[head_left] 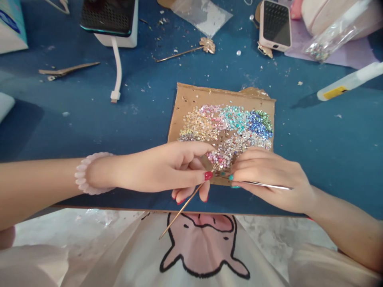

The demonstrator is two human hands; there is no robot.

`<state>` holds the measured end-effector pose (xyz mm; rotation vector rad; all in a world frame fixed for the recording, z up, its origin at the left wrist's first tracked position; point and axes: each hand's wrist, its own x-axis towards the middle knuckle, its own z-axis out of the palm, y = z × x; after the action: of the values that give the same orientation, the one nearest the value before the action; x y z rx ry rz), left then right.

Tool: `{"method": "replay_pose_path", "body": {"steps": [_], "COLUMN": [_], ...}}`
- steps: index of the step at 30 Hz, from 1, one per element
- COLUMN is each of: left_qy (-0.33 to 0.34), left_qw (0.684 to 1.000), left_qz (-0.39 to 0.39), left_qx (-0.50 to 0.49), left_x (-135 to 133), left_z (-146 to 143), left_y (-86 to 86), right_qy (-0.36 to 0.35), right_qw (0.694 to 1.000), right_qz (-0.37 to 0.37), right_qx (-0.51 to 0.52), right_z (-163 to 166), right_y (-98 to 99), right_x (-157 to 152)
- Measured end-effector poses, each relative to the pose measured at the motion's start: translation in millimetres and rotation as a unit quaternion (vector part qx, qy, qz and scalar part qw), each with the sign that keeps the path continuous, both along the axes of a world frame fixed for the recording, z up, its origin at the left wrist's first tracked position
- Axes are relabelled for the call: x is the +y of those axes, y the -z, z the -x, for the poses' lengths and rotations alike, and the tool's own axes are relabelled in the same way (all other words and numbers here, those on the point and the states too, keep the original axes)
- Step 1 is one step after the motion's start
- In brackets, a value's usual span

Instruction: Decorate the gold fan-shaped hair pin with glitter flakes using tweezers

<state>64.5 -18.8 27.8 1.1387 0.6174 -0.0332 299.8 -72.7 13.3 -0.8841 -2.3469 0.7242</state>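
My left hand, with red nails, pinches a thin gold hairpin near its head. The pin's shaft slants down past the table edge, and its head is partly hidden by my fingers. In my right hand, green-nailed, is a pair of slim silver tweezers, their tips close to the pin's head. I cannot make out whether the tips hold anything. Beneath both hands lies a cardboard piece covered with small rhinestones in several colour patches.
Behind the cardboard lies another gold hairpin with a leafy head. A metal clip, a phone on a white box and a white cable are at left. On the right are a glue pen and a small pale device.
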Motion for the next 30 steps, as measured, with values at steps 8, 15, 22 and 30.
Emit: {"method": "replay_pose_path", "body": {"steps": [8,15,22,30], "left_qy": [-0.008,0.003,0.01,0.023], "left_qw": [1.0,1.0,0.999,0.999], "left_qz": [-0.005,-0.017,-0.024,-0.024], "left_qx": [0.0,0.013,0.032,0.034], "left_x": [-1.0,-0.9,-1.2,-0.5], "left_z": [0.0,-0.9,-3.6,-4.2], "left_y": [0.3,-1.3,-2.7,-2.5], "right_qy": [-0.006,-0.039,0.01,0.008], "right_qw": [1.0,0.995,0.998,0.998], "right_qz": [0.009,0.054,0.003,-0.055], "right_qx": [0.005,0.075,0.062,0.041], "right_z": [0.0,-2.4,-3.7,-2.9], "right_y": [-0.1,-9.2,-17.8,-13.3], "right_x": [-0.4,0.3,-1.6,-1.0]}}
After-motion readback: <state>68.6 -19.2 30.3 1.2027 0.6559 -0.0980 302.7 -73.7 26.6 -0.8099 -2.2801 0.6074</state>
